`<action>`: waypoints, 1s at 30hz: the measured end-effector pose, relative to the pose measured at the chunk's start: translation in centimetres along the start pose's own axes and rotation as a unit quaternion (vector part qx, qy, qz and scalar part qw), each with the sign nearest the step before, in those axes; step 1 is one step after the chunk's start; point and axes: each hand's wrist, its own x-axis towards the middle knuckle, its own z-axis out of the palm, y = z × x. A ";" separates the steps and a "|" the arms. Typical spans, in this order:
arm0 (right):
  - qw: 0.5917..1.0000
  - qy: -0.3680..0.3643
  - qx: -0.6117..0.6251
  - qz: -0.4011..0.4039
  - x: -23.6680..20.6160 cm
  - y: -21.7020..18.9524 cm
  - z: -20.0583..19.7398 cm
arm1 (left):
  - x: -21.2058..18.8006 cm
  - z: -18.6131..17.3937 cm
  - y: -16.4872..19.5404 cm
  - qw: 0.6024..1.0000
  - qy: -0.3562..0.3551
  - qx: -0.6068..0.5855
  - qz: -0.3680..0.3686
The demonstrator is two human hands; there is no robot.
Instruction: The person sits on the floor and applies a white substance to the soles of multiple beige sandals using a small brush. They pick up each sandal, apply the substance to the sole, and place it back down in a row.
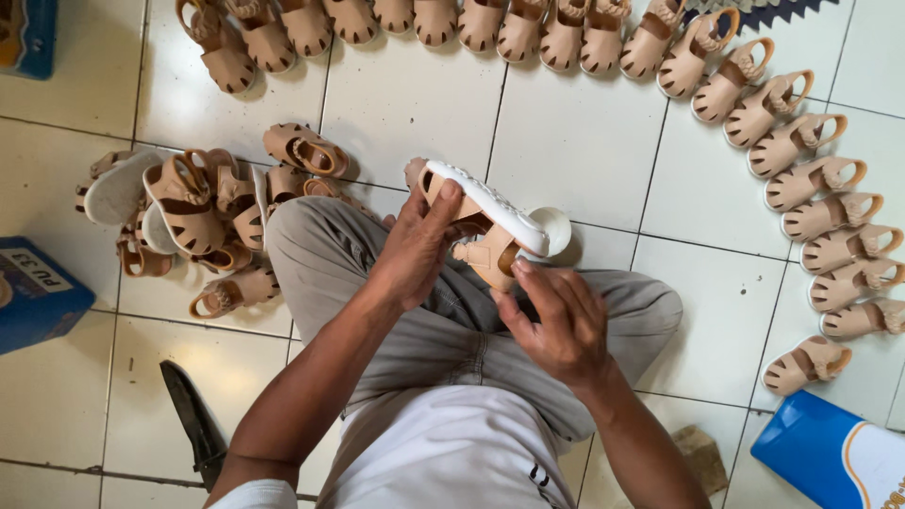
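The left hand (pixel 415 247) closes around the heel end of a tan child's sandal (pixel 485 231), white sole up, above the lap. The right hand (pixel 556 325) pinches its strap below. Steady support beneath the left grip looks best while the fingers work.

A shoemaking workshop: rows of tan sandals (pixel 801 179) line the tiled floor (pixel 575 141).

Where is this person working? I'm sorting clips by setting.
Probably a small shoemaking workshop, worked on the white tiled floor: a curved row of tan strapped sandals, a heap of unfinished ones, and both hands holding a white-soled tan sandal.
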 end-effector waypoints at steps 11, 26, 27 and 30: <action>0.902 0.026 0.318 0.292 2.7 2.7 -0.1 | -1.9 -0.1 -1.5 0.948 0.096 0.258 0.161; 0.823 0.002 0.372 0.429 3.6 5.6 -2.2 | -2.6 3.3 -0.9 0.758 -0.111 0.576 0.285; 0.811 -0.001 0.388 0.438 3.5 5.8 -2.2 | -2.7 3.1 -0.8 0.764 -0.136 0.563 0.284; 0.787 -0.022 0.417 0.455 3.5 6.6 -2.1 | -2.8 2.7 -0.5 0.751 -0.188 0.557 0.300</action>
